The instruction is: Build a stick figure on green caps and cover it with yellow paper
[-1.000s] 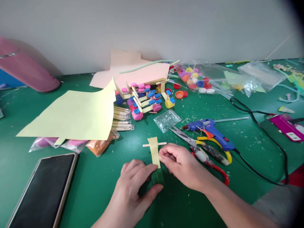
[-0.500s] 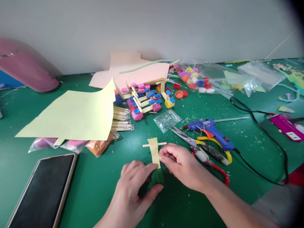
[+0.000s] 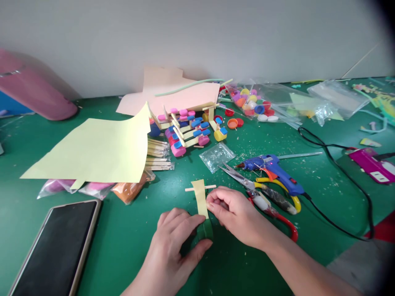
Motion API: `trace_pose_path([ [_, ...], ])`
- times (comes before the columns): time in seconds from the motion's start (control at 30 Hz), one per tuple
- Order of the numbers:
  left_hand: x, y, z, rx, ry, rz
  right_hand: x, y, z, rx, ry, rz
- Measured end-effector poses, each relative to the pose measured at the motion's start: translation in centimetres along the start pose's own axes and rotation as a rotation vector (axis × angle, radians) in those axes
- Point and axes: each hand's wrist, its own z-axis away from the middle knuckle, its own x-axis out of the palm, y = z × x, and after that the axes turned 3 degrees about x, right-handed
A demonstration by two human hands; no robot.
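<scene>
Paper strip (image 3: 201, 201), pale yellow, stretched between two hands at the near side of the bench (image 3: 123, 255), a thin stick (image 3: 211, 187) poking out on both sides by its far end! Down at the near end, the left hand (image 3: 166, 238) curled partway closed, thumb and fingers around a green piece (image 3: 205, 230). Across from it, the right hand (image 3: 231, 211), fingertips drawn together, pinched the strip's right edge. Scissors (image 3: 238, 176) and a blue glue gun (image 3: 267, 161) lay just beyond.
</scene>
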Motion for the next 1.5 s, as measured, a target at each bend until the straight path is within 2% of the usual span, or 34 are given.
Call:
trace_pose_path([
  [0.3,-0.4,0.2,-0.5,0.043,-0.072,-0.006,0.2,-0.1,0.1,0.009,0.015,0.005],
  [0.5,-0.2,0.1,0.0,0.012,-0.086,0.025,0.2,-0.2,0.2,0.039,0.02,0.016],
  [0.67,-0.2,0.0,-0.1,-0.01,-0.106,0.029,0.3,-0.3,0.4,-0.006,0.073,0.061],
  [0.83,-0.2,0.1,-0.1,-0.03,-0.114,0.025,0.5,-0.5,0.8,0.054,0.109,0.032],
  [1.0,-0.2,0.2,0.0,-0.05,-0.122,0.025,0.8,-0.4,0.6,-0.022,0.198,0.023],
  [1.5,-0.1,0.3,0.0,-0.063,-0.114,0.046,1.5,-0.4,-0.1,-0.083,0.193,0.023],
])
